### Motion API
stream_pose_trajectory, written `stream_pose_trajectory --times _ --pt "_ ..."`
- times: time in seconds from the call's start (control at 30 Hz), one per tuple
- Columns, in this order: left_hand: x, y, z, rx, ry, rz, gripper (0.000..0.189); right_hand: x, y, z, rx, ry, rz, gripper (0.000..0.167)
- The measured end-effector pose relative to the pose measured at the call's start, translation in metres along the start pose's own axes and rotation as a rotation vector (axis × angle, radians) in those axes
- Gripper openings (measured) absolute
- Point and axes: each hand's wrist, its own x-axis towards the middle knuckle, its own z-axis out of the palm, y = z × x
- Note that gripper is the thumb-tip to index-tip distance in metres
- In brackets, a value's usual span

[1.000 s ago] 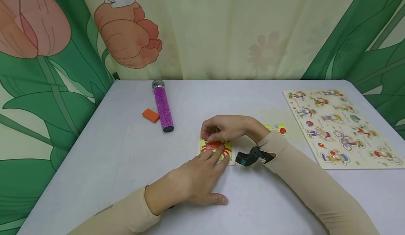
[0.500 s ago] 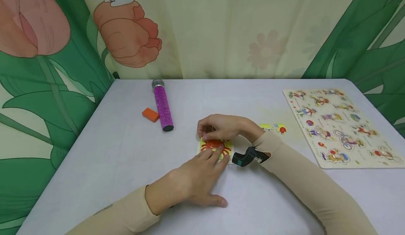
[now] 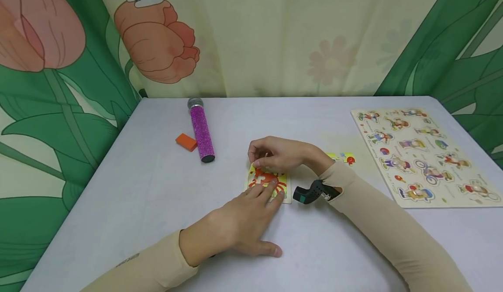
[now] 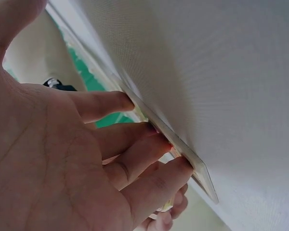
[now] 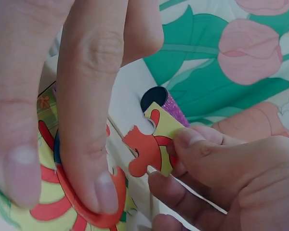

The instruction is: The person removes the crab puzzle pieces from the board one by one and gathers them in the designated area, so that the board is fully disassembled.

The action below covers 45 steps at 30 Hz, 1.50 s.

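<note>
A small square jigsaw puzzle [image 3: 282, 181] with a red crab on yellow lies on the table. My left hand [image 3: 245, 225] rests on its near part, fingers outstretched and their tips pressing the picture. In the left wrist view those fingertips meet the puzzle's tray [image 4: 195, 166] near its edge. Over the puzzle's far side, my right hand [image 3: 280, 153] pinches a red-and-yellow jigsaw piece [image 5: 154, 147] between thumb and fingers. The piece is tilted up off the tray in the right wrist view, close to a gap in the picture.
Two loose jigsaw pieces [image 3: 348, 159] lie beyond my right wrist. A purple glittery microphone [image 3: 202, 132] and an orange block [image 3: 186, 142] lie at the back left. A large wooden peg puzzle board [image 3: 404, 152] covers the table's right side, and a printed curtain hangs behind.
My right hand rises slightly from the puzzle after a small shift left and back, baring more of the crab's upper part. My left hand stays in place.
</note>
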Motion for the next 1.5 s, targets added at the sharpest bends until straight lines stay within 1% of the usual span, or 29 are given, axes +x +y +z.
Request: stream_pose_trajectory --times 0.2,0.33,0.43,0.63,0.73,0.87,1.03,1.13,1.37,1.5 --pt "0.001 0.0 -0.001 -0.001 -0.01 0.005 0.111 -0.012 -0.001 -0.004 0.017 0.055 -0.002 0.002" --pt "0.002 -0.002 -0.001 -0.029 -0.016 0.009 0.109 -0.023 -0.001 -0.009 0.026 0.084 0.015 0.004" --pt "0.001 -0.003 -0.001 -0.053 -0.023 0.0 0.108 -0.031 -0.001 -0.013 0.041 0.093 0.037 0.005" --pt "-0.001 -0.005 -0.001 -0.083 -0.015 -0.012 0.108 -0.047 -0.003 -0.019 0.072 0.112 0.043 0.006" --pt "-0.001 -0.006 -0.001 -0.083 -0.01 -0.009 0.108 -0.055 -0.003 -0.021 0.087 0.126 0.048 0.011" --pt "0.0 -0.006 -0.002 -0.079 -0.019 -0.006 0.108 -0.066 -0.001 -0.023 0.058 0.145 0.066 0.017" --pt "0.0 -0.004 -0.002 -0.075 -0.022 -0.004 0.107 -0.079 0.001 -0.023 0.011 0.157 0.071 0.015" --pt "-0.001 -0.004 -0.002 -0.074 -0.019 -0.003 0.107 -0.086 0.004 -0.023 0.009 0.169 0.073 0.015" --pt "-0.001 -0.004 -0.003 -0.074 -0.024 -0.003 0.107 -0.104 0.011 -0.022 0.022 0.204 0.108 0.014" --pt "-0.002 -0.004 -0.003 -0.073 -0.016 -0.001 0.107 -0.113 0.015 -0.023 0.009 0.219 0.12 0.015"
